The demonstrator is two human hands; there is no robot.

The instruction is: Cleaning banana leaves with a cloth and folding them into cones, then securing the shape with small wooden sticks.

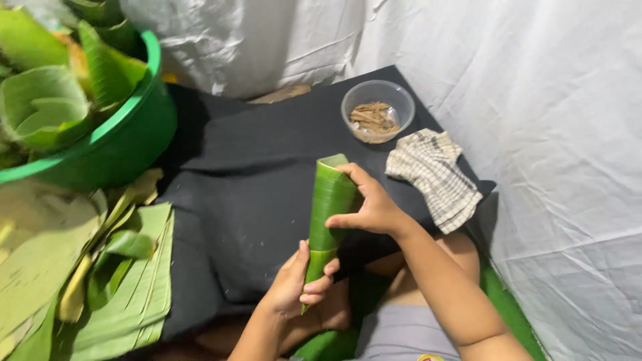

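Head view, leaf-rolling step. Left hand (297, 284) wrapped round the narrow lower end of a rolled banana leaf (329, 200), fingers curled and pressed shut on it. Right hand (371, 207) at 2 o'clock from the left, fingertips hooked over the open upper rim and thumb laid along the side, pinching the overlap closed. Roll held in the air at frame centre, tilted slightly, above a black cloth (254, 187) and just beyond the person's knees.

Judged stage: forming and tightening a cone, seam not yet fastened. Likely need for the next move: steady pressure on the overlap, so as not to let the layers spring apart.

Roll glossy green, ribbed crosswise, wider at the top, tapering downward, hollow at the mouth.

Outward: clear bowl (345, 115) of short brown sticks at 1 o'clock; checked cloth (435, 177) at 2 o'clock, just beside the bowl; green basin (127, 144) of rolled leaves at 10 o'clock; flat leaf strips (134, 287) stacked at 8 o'clock; white sheeting (548, 134) behind and at 3 o'clock.
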